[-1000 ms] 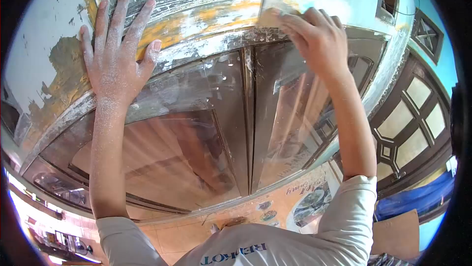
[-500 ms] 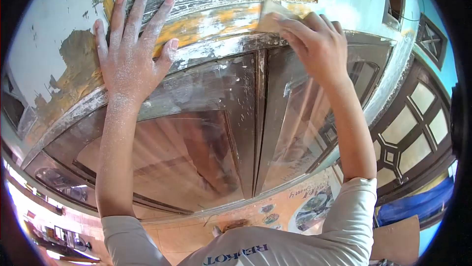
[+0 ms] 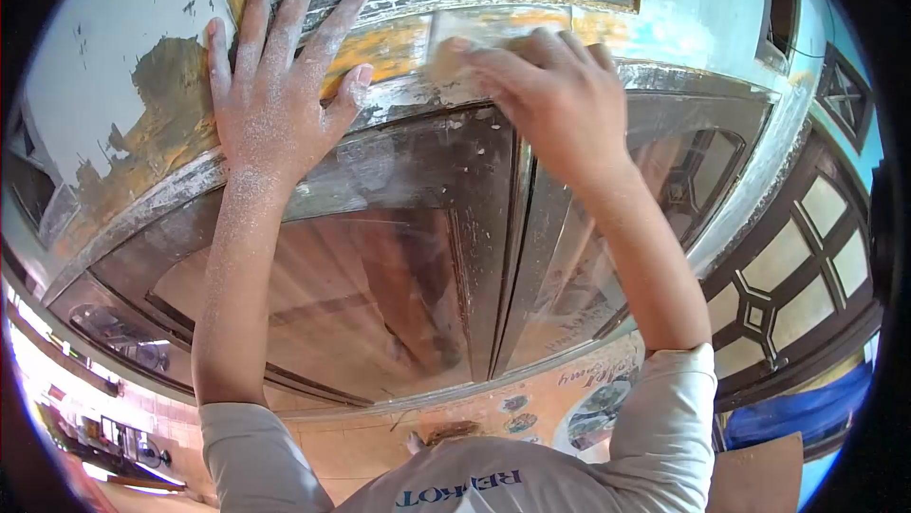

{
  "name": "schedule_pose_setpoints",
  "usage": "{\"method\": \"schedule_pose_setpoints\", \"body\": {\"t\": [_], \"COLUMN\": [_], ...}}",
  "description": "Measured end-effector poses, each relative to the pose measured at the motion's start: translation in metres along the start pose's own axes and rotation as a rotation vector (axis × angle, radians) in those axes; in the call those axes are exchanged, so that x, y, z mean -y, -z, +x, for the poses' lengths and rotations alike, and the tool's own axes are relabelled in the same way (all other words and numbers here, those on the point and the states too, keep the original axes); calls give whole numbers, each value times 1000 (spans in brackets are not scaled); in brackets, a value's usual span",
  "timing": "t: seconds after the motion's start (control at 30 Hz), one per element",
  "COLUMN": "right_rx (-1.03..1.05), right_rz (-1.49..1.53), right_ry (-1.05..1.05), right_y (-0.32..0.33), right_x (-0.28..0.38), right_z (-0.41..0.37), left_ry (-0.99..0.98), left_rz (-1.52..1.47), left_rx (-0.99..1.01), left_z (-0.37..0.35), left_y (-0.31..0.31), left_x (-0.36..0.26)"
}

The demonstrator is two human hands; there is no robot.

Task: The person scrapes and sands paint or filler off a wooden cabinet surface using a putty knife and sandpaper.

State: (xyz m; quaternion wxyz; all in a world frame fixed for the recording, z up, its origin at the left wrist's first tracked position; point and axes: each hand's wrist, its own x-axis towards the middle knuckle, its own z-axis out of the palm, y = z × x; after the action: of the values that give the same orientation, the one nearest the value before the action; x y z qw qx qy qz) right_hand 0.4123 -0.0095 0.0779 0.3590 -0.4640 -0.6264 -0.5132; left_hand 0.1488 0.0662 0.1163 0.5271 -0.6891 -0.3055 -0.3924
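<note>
Right hand (image 3: 569,105) grips a blurred pad (image 3: 448,59) by the arched edge (image 3: 403,97), open board (image 3: 391,48) separating it from the splayed left hand (image 3: 273,114).

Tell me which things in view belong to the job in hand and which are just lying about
Seem part of the job:
- right hand, gripping a blurred beige sheet, perhaps sandpaper
- left hand, spread over the patchy yellow strip

Seem unrelated:
- blue covering, at right
- brown board, lower right
- panelled door, at right
</note>
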Motion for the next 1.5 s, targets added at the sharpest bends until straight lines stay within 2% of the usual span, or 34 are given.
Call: {"method": "schedule_pose_setpoints", "body": {"t": [0.1,0.23,0.37,0.43,0.47,0.6,0.73,0.83,0.97,1.1,1.27,1.33,1.37,1.43,1.5], "right_rx": [-6,68,138,153,89,150,249,237,227,280,206,197,194,159,187], "right_rz": [63,1,193,144,177,203,229,235,249,245,250,243,235,308,332], "right_ry": [-5,-78,-159,-34,-15,-82,-99,-66,-130,-185,-127,-302,-299,-439,-448], "right_y": [6,13,15,13,11,18,21,19,20,26,23,24,21,20,16], "right_x": [5,-14,18,31,30,21,40,43,27,40,27,9,8,8,21], "right_z": [-2,-16,-1,4,1,-18,1,3,-22,-5,-16,-33,-35,-41,-43], "left_ry": [8,27,40,54,51,68,77,45,44,66,85,83,87,91,87], "left_rz": [-7,-16,-94,-122,-120,-124,-140,-140,-146,-103,-141,-129,-118,-104,-92], "left_rx": [10,41,3,-21,-22,6,6,3,-3,14,-13,-2,10,22,27], "left_z": [0,-1,0,-1,-2,-5,-5,-7,-12,-11,-13,-13,-13,-12,-11], "left_y": [1,2,2,1,0,0,-1,0,-1,2,-3,-1,-1,1,0], "left_x": [0,-1,-2,-1,-1,-3,-4,-2,-2,-5,-3,-2,-3,-4,-5]}}
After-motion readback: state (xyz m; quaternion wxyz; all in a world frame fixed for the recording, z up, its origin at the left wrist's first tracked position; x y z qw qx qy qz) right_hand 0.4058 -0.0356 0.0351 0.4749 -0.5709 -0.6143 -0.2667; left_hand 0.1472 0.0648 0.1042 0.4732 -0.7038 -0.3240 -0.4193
